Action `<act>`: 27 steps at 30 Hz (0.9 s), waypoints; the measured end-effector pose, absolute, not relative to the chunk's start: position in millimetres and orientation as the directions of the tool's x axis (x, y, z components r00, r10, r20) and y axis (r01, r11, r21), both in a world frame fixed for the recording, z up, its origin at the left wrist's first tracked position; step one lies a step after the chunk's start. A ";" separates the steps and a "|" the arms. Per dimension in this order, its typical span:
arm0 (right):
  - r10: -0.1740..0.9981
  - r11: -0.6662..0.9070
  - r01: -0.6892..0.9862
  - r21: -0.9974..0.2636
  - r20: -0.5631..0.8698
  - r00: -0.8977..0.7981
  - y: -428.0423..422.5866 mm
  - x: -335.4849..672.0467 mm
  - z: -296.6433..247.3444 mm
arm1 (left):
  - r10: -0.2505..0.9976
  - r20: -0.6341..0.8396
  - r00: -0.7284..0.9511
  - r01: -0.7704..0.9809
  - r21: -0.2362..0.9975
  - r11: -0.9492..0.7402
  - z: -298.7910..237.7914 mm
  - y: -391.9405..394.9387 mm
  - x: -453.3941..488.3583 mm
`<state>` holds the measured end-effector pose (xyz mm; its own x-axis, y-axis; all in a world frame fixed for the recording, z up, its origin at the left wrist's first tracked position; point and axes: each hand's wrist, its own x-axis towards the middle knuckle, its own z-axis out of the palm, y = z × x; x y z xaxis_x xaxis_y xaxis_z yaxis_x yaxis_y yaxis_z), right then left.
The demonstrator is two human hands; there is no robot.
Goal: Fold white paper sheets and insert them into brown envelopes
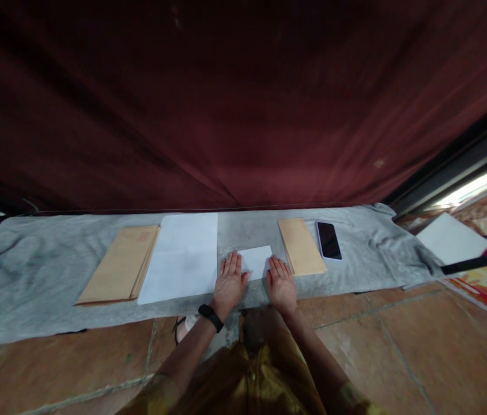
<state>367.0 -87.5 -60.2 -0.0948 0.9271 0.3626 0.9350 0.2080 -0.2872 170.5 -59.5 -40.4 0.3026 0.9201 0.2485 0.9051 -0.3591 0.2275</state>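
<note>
A small folded white sheet of paper (255,262) lies between my two hands on the grey cloth. My left hand (229,282), with a black band at the wrist, rests flat on its left end, fingers stretched out. On the right end lies my right hand (281,283), likewise flat with its fingers extended. Left of my left hand is a stack of large white paper (182,256). Just beyond my right hand sits a short pile of brown envelopes (301,245).
A bigger stack of brown envelopes (120,262) lies at the left, beside the white paper. A phone (328,241) is at the right of the smaller pile. Grey cloth (368,248) covers the narrow surface. A dark red curtain (234,115) hangs behind; tiled floor (368,346) shows below.
</note>
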 end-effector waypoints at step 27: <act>0.916 0.340 0.903 -0.262 0.309 -0.255 -106.0 366.6 -45.9 | 0.923 0.235 0.304 0.917 0.191 -0.350 -42.8 -64.3 168.8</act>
<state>366.6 -106.0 -45.9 -0.2552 0.9163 0.3087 0.9033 0.3398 -0.2620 168.8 -64.3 -42.8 0.3037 0.9234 0.2346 0.9169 -0.3502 0.1914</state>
